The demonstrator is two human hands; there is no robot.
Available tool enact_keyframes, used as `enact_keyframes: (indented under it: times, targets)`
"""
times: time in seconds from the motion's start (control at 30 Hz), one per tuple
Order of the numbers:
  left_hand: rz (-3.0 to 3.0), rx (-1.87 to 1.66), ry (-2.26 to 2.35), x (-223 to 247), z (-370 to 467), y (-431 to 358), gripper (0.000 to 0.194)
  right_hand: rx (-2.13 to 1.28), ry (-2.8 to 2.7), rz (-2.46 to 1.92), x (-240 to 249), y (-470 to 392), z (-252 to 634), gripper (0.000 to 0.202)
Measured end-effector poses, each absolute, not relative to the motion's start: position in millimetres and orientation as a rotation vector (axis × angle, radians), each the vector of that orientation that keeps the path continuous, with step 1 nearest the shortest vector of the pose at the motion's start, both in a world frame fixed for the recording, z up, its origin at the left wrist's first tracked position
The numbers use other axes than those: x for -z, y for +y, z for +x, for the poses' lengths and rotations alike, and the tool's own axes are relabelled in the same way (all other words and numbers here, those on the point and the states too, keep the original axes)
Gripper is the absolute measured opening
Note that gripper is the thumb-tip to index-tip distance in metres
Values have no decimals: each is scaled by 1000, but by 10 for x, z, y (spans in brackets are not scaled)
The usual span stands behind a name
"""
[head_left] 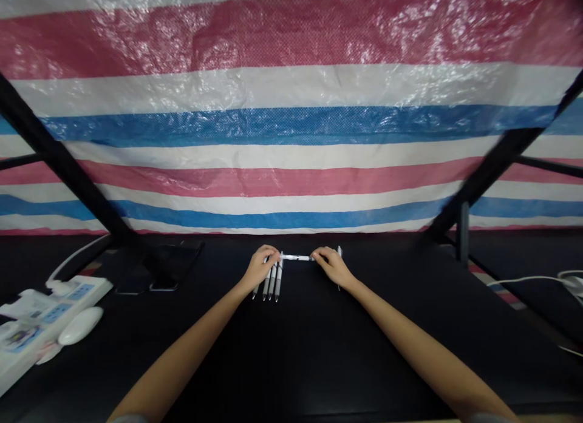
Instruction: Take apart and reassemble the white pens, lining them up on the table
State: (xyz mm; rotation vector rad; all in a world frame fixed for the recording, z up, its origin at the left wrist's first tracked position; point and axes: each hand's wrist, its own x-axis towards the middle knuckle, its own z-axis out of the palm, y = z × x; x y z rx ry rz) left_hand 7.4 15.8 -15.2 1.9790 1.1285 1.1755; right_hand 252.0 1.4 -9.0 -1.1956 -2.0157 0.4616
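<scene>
A white pen [297,258] lies sideways between my two hands, gripped near both ends. My left hand [260,267] pinches its left end with closed fingers. At its darker right end, the fingertips of my right hand [333,267] are closed on it. Below my left hand, several white and grey pens [272,283] lie side by side with their tips toward me; the hand hides some of their upper parts. Another pen [339,251] pokes out beyond my right hand, which covers its middle.
On the black table [291,356], a white power strip [54,320] and a white computer mouse [81,326] sit at the left. Dark flat devices [146,283] lie near the left black frame bar [68,168]. A striped sheet [291,125] hangs behind.
</scene>
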Motion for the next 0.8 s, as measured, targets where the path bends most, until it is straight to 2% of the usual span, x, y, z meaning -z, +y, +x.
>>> enact_keyframes:
  times: [0.2, 0.3, 0.43, 0.8]
  targets:
    - [1795, -1326, 1235, 141, 137, 108, 28, -483, -1932, -1149, 120, 6, 2525, 20]
    - [1699, -1376, 1250, 108, 130, 93, 29, -468, -1886, -1127, 151, 11, 2534, 25]
    - [1678, -1385, 1246, 87, 113, 90, 30, -468, -1884, -1117, 159, 16, 2539, 11]
    - [1776, -1382, 1250, 97, 120, 77, 31, -502, -1913, -1134, 91, -9, 2528, 20]
